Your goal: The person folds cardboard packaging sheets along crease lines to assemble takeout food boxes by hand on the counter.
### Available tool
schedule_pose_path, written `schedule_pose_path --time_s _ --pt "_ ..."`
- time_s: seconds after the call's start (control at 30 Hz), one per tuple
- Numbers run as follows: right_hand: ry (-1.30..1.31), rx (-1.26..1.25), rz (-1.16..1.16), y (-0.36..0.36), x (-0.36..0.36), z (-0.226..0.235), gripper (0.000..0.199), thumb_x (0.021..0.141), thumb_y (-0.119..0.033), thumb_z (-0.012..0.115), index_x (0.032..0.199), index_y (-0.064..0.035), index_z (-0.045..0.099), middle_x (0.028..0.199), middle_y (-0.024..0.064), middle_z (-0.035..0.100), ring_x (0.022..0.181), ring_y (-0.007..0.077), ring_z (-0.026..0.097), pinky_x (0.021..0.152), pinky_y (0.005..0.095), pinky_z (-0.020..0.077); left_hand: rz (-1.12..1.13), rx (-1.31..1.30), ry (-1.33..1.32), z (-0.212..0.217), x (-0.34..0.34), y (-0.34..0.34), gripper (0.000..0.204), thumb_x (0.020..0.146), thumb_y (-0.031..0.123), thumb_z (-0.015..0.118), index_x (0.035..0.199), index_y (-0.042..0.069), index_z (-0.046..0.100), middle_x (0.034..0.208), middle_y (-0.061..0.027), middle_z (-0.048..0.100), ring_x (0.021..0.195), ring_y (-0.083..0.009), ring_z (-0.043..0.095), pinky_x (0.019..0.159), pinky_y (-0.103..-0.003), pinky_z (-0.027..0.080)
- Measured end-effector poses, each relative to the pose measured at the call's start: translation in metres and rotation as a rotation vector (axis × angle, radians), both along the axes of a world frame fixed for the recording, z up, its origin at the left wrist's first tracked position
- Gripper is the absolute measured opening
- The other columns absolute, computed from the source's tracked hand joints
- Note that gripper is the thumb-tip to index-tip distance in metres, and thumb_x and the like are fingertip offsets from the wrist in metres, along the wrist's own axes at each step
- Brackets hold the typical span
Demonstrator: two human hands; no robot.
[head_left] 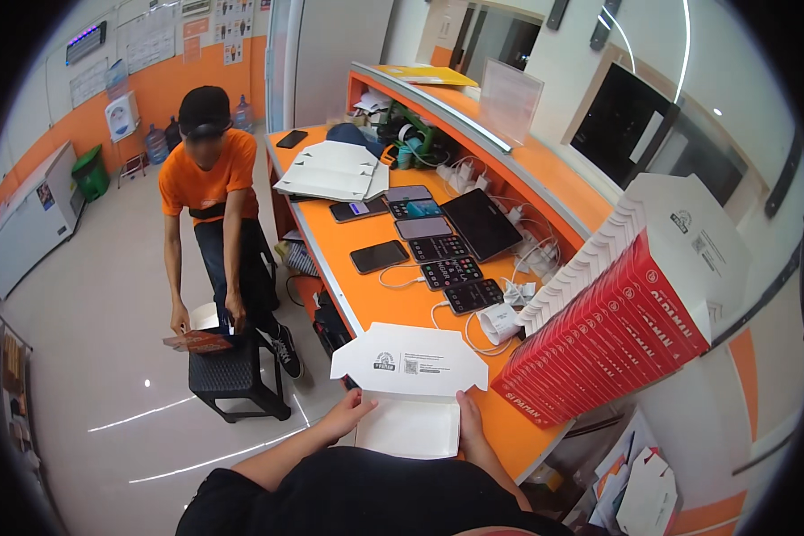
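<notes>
Directly in front of me is a white cardboard food box (408, 429) with its printed lid (447, 355) raised and leaning away over the orange counter. My left hand (353, 414) grips the box's left side, thumb toward the corner by the lid. At the opposite side, my right hand (471, 423) is closed on the wall, its fingers partly hidden behind the cardboard. The inside of the box shows bare white. Just right of it rises a tall stack of red and white boxes (598, 335) with their lids up.
Several phones (451, 272), a tablet (481, 223) and charging cables cover the orange counter (330, 259). Flat white cardboard (330, 170) lies farther back. On the left, a person in an orange shirt (210, 174) handles a box (201, 339) above a black stool (232, 380).
</notes>
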State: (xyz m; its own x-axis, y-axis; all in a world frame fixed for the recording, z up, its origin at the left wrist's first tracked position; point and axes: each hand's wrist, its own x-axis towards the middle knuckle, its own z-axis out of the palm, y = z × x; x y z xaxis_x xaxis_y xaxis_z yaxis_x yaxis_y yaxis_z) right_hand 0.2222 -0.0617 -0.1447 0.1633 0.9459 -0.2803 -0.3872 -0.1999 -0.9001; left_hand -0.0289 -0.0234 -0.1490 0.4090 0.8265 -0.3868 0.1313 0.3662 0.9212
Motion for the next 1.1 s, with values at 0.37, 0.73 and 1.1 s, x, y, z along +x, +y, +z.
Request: schedule_pose_path --time_s 0.37,0.73,1.1 --pt "0.089 -0.078 0.06 0.006 0.015 -0.017 0.045 0.093 -0.03 0.037 0.122 0.0032 0.04 0.116 0.0172 0.051 0.105 0.0262 0.052 0.09 0.0366 0.0412 0.202 -0.183 -0.507 -0.02 0.028 0.028 0.038 0.087 0.024 0.052 0.117 0.003 0.041 0.107 -0.0071 0.053 0.098 -0.0149 0.051 0.083 -0.029 0.043" --pt "0.112 -0.012 0.098 0.032 0.025 -0.022 0.039 0.092 -0.03 0.043 0.112 0.0023 0.05 0.106 0.0098 0.057 0.097 0.0161 0.053 0.086 0.0281 0.0405 0.215 -0.164 -0.408 -0.017 0.029 0.031 0.038 0.089 0.026 0.048 0.118 0.003 0.041 0.111 -0.007 0.05 0.102 -0.0151 0.049 0.088 -0.03 0.039" --pt "0.082 0.014 0.134 0.034 0.031 -0.029 0.044 0.093 -0.032 0.039 0.118 0.0042 0.043 0.111 0.0149 0.054 0.099 0.0212 0.055 0.086 0.0323 0.0438 0.216 -0.177 -0.437 -0.009 0.029 0.025 0.041 0.088 0.025 0.049 0.123 0.005 0.038 0.113 -0.0067 0.049 0.102 -0.0152 0.049 0.087 -0.029 0.04"
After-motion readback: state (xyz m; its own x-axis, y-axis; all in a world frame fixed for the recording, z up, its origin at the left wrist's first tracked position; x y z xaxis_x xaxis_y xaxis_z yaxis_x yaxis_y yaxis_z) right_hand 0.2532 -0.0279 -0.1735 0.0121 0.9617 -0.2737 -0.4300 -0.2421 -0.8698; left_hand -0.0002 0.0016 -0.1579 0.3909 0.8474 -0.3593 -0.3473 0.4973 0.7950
